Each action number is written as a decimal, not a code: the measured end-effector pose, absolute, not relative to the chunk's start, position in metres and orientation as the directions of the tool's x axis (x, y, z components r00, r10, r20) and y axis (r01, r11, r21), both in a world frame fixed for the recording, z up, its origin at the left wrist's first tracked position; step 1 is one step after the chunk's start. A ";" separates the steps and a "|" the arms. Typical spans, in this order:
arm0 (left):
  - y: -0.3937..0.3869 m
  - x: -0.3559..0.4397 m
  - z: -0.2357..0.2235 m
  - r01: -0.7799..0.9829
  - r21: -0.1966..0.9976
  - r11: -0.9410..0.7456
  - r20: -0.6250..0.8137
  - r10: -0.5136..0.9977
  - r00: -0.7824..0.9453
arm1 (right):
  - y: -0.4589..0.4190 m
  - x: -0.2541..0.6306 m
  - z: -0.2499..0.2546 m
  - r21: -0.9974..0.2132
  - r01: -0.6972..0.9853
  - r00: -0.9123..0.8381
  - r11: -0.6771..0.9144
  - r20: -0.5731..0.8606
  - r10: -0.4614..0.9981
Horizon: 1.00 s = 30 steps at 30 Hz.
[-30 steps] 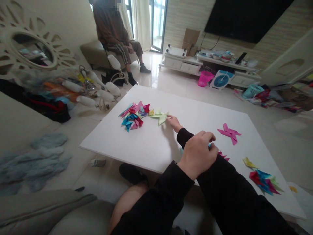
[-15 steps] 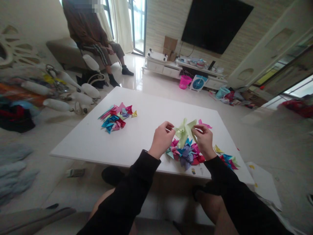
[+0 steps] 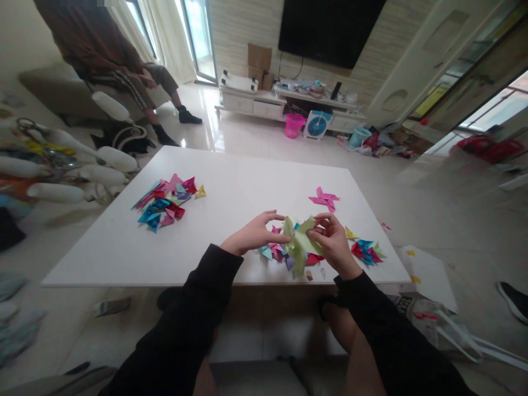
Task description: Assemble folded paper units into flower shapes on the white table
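A pale green folded paper piece (image 3: 300, 242) is held between both my hands over the near edge of the white table (image 3: 231, 209). My left hand (image 3: 253, 234) pinches its left side, and my right hand (image 3: 332, 242) grips its right side with curled fingers. Under the green piece lies a small pile of coloured folded papers (image 3: 278, 254). A pink paper star (image 3: 324, 198) rests on the table just beyond my right hand. Another small pile of folded papers (image 3: 366, 251) sits to the right of my right hand.
A larger heap of coloured folded papers (image 3: 165, 202) lies at the table's left. A person (image 3: 111, 49) sits on a sofa at the far left. A TV stand (image 3: 289, 102), pink basket (image 3: 293, 125) and blue fan (image 3: 317, 124) stand beyond; white paper sheets (image 3: 429, 275) lie on the floor at right.
My right hand reached out to the green piece at the left heap; now both hands hold it close to me above the near pile. The view has swung right and down.
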State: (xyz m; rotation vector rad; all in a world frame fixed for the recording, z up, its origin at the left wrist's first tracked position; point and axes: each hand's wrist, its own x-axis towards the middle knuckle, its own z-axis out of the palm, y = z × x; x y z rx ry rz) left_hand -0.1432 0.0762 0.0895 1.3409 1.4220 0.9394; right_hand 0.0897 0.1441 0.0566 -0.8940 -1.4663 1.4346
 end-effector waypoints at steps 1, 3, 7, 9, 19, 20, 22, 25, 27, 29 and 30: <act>0.077 -0.143 0.091 0.277 0.956 0.093 -0.114 0.992 0.060 | 0.142 0.090 0.058 -0.995 -0.075 -0.375 0.070 0.093 0.922; 0.077 -0.142 0.093 0.227 0.969 0.097 -0.135 0.978 0.157 | 0.139 0.089 0.060 -0.996 -0.061 -0.401 0.065 0.084 0.912; 0.076 -0.134 0.092 0.102 0.973 0.207 -0.227 0.934 0.275 | 0.133 0.088 0.061 -0.997 -0.049 -0.443 0.065 0.080 0.893; 0.076 -0.131 0.088 0.057 0.967 0.250 -0.256 0.929 0.268 | 0.131 0.088 0.062 -0.997 -0.053 -0.457 0.057 0.075 0.886; 0.077 -0.130 0.079 0.154 0.977 0.150 -0.180 0.963 0.201 | 0.127 0.084 0.061 -0.995 0.030 -0.521 -0.097 -0.098 0.848; 0.077 -0.130 0.079 0.171 0.975 0.143 -0.177 0.963 0.202 | 0.127 0.083 0.059 -0.992 0.022 -0.519 -0.124 -0.118 0.847; 0.077 -0.129 0.079 0.206 0.969 0.139 -0.180 0.964 0.195 | 0.128 0.082 0.054 -0.983 0.005 -0.518 -0.181 -0.157 0.841; 0.076 -0.130 0.077 0.207 0.964 0.164 -0.204 0.960 0.189 | 0.128 0.081 0.050 -0.970 -0.013 -0.527 -0.243 -0.200 0.826; 0.076 -0.130 0.075 0.191 0.965 0.182 -0.218 0.957 0.192 | 0.128 0.081 0.049 -0.972 -0.025 -0.517 -0.236 -0.189 0.835; 0.076 -0.130 0.074 0.172 0.965 0.199 -0.230 0.954 0.192 | 0.128 0.080 0.049 -0.976 -0.033 -0.512 -0.215 -0.169 0.842; 0.076 -0.130 0.074 0.159 0.966 0.206 -0.235 0.951 0.200 | 0.128 0.080 0.049 -0.976 -0.032 -0.517 -0.214 -0.167 0.839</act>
